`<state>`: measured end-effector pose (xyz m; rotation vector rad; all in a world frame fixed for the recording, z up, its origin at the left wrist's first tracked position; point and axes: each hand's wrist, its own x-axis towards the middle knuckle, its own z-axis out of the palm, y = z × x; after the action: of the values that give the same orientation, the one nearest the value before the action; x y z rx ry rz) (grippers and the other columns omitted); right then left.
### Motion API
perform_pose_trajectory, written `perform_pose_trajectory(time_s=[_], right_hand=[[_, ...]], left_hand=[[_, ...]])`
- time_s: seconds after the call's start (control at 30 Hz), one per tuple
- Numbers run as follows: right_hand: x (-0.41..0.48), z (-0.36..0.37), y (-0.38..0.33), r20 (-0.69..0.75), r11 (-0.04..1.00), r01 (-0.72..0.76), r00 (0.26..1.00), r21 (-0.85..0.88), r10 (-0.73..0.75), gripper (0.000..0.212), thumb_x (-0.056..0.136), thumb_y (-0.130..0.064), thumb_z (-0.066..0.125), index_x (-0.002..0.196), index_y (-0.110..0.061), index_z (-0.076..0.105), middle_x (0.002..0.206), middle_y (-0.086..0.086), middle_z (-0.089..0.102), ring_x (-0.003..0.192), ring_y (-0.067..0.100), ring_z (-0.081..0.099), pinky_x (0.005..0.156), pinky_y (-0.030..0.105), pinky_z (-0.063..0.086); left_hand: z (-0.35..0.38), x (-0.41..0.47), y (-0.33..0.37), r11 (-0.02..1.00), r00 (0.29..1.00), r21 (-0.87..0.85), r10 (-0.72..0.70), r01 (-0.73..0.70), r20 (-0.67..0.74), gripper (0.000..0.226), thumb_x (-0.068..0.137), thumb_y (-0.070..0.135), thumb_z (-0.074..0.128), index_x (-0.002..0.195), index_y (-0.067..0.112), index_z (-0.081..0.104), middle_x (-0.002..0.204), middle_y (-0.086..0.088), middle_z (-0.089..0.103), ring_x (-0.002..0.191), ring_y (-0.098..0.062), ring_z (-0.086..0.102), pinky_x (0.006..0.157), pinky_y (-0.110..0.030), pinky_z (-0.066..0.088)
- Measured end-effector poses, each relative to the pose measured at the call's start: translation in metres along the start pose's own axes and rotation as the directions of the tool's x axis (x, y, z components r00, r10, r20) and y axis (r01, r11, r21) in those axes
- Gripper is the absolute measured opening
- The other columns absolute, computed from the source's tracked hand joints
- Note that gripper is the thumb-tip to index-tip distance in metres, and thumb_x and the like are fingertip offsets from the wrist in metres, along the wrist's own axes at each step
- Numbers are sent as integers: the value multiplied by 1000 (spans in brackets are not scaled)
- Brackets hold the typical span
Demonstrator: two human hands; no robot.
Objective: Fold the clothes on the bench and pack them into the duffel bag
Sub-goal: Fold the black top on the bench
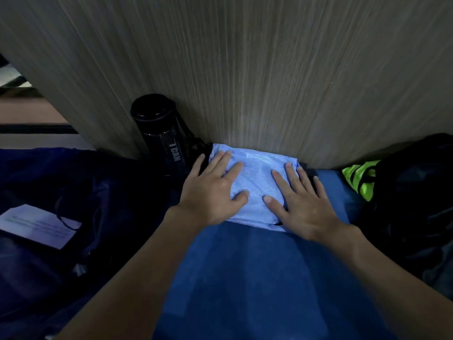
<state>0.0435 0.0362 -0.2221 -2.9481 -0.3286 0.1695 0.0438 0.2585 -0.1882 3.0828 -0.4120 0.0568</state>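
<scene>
A folded light blue garment [256, 182] lies on the blue bench surface [245, 278], its far edge against the wood-grain wall. My left hand [210, 192] lies flat on its left side with fingers spread straight. On the garment's right side my right hand [304, 204] presses down, fingers straight too. A dark navy bag [73, 192] sits at the left. At the right lies a heap of dark clothing [416, 192] with a neon yellow-green piece [360, 180] showing.
A black bottle [159, 133] with white lettering stands against the wall [245, 69], just left of the folded garment. A white printed card [39, 225] rests on the navy bag. The scene is dim.
</scene>
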Motion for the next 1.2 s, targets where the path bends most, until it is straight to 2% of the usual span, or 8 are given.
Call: perform_pose_trajectory(time_s=[0.13,0.27,0.57,0.7,0.83,0.9,0.97,1.2], right_hand=[[-5,-8,-1,-38,1000,-2,999,11,3,68,92,-67,6,154,-39,3,163,-8,-13,149,15,-17,120,48,-7],[-26,-30,1,-253,999,22,967,43,-11,66,92,-60,9,144,-30,35,154,-3,30,146,20,15,115,50,18],[-103,-86,88,-454,933,-314,867,-175,207,47,75,-41,70,116,-18,61,110,9,57,106,34,48,83,47,38],[-143,-90,136,-344,841,-520,825,-148,449,66,79,-51,67,134,-22,46,124,6,52,115,31,45,90,45,37],[-160,-85,165,-318,879,-462,856,-116,408,33,89,-44,58,119,-31,57,117,-1,57,112,26,48,87,42,34],[-163,-84,175,-392,900,-420,852,-118,346,7,90,-30,58,92,-29,64,98,-2,62,97,27,52,77,40,31],[-162,-87,181,-435,908,-412,833,-76,341,10,90,-24,57,81,-25,62,88,-1,62,90,28,53,72,39,29],[-160,-98,186,-253,914,-404,882,24,397,33,90,-42,57,121,-29,56,119,-3,60,116,26,48,89,39,32]], left_hand=[[-3,1,-2,999,986,-51,8,-16,-165,69,92,58,31,148,19,44,162,0,28,151,-10,17,122,-43,7],[-25,-1,24,988,905,-120,35,-94,-423,52,85,48,38,114,19,70,129,2,62,125,-19,53,104,-46,30],[-67,17,163,888,967,-386,217,-251,-131,38,90,36,50,123,24,64,120,3,67,116,-22,58,99,-42,42],[-51,26,218,871,964,-423,263,-249,-26,54,92,38,64,141,20,51,144,1,52,132,-21,49,107,-42,40],[-34,38,251,800,983,-589,178,-112,54,74,85,42,74,148,18,43,143,0,54,131,-21,51,109,-42,41],[-30,45,264,785,982,-616,163,-72,94,71,83,43,77,144,18,50,129,4,63,122,-19,58,105,-40,45],[-28,49,273,818,978,-570,173,-76,119,63,83,42,78,138,20,57,123,6,65,117,-16,60,102,-37,45],[-28,49,286,809,990,-572,130,-133,-46,5,91,25,70,88,21,73,92,11,65,88,-14,64,80,-31,51]])
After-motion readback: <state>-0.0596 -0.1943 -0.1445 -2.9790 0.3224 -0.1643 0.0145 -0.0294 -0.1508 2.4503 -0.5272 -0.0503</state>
